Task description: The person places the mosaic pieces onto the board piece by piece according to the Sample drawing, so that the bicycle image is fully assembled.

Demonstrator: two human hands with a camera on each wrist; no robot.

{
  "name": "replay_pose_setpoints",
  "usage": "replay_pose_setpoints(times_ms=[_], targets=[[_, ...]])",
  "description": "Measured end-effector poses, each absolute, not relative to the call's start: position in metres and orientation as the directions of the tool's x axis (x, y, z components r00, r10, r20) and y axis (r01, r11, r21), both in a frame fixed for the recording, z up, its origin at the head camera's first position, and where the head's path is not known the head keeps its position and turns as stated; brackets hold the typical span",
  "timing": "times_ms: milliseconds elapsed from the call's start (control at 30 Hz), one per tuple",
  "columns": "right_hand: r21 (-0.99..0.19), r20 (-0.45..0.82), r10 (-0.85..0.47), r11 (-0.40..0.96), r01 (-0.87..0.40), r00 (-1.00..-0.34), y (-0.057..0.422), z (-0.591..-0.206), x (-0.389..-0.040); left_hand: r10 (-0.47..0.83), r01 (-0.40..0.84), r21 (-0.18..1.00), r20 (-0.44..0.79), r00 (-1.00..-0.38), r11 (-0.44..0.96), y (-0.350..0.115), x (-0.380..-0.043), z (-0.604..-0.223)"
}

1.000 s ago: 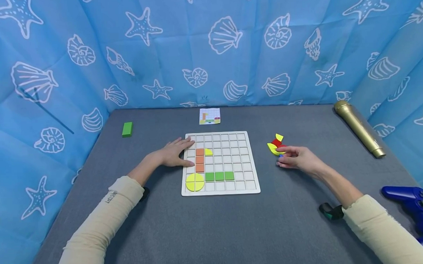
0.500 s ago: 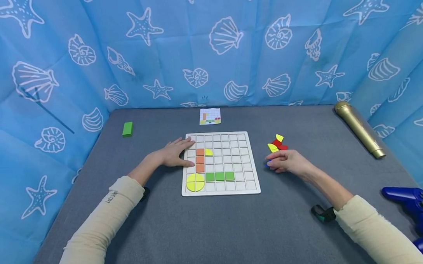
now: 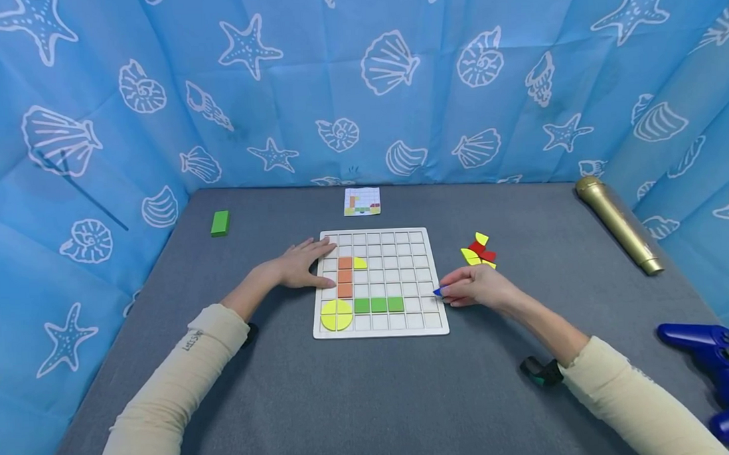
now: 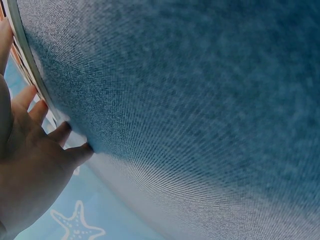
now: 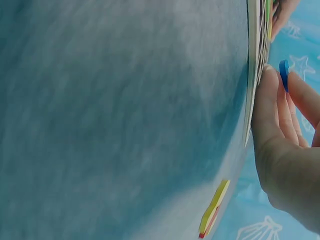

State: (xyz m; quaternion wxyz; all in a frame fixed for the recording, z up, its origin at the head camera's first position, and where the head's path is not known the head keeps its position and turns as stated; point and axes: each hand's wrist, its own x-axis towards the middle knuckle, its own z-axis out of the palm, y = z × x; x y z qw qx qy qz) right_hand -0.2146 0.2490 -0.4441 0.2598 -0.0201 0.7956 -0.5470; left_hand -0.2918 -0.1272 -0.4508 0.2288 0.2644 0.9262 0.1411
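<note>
Blue curtain [image 3: 347, 87] with white shell and starfish prints, lightly creased, hung behind and along both sides of a grey, fabric-textured counter [image 3: 376, 394], where soft shadows fell.

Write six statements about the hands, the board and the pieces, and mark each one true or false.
1. The right hand pinches a blue piece. True.
2. The left hand is well away from the board. False: the left hand touches the board's left edge.
3. Three green squares lie in a row on the board. True.
4. The yellow circle is in the board's far right corner. False: the yellow circle is in the near left corner.
5. Red pieces lie to the right of the board. True.
6. The card lies on the board. False: the card lies beyond its far edge.
</note>
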Motion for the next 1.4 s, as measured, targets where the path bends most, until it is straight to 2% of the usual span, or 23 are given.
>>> replay_pose_setpoints(times_ms=[233, 700, 1000, 1400], targets=[[-0.889, -0.4, -0.352, 0.374, 0.264, -0.846, 0.23, -0.444, -0.21, 0.553, 0.423, 0.382, -0.352, -0.755, 0.822, -0.127, -0.291, -0.45], [-0.899, -0.335, -0.434, 0.412, 0.146, -0.837, 0.196, -0.446, -0.199, 0.555, 0.429, 0.378, -0.35, -0.754, 0.82, -0.128, -0.294, -0.454], [-0.903, -0.349, -0.44, 0.394, 0.171, -0.827, 0.176, -0.45, -0.194, 0.556, 0.43, 0.376, -0.352, -0.753, 0.821, -0.128, -0.294, -0.453], [-0.89, -0.281, -0.426, 0.45, 0.068, -0.86, 0.158, -0.45, -0.19, 0.559, 0.434, 0.376, -0.348, -0.753, 0.819, -0.128, -0.294, -0.453]])
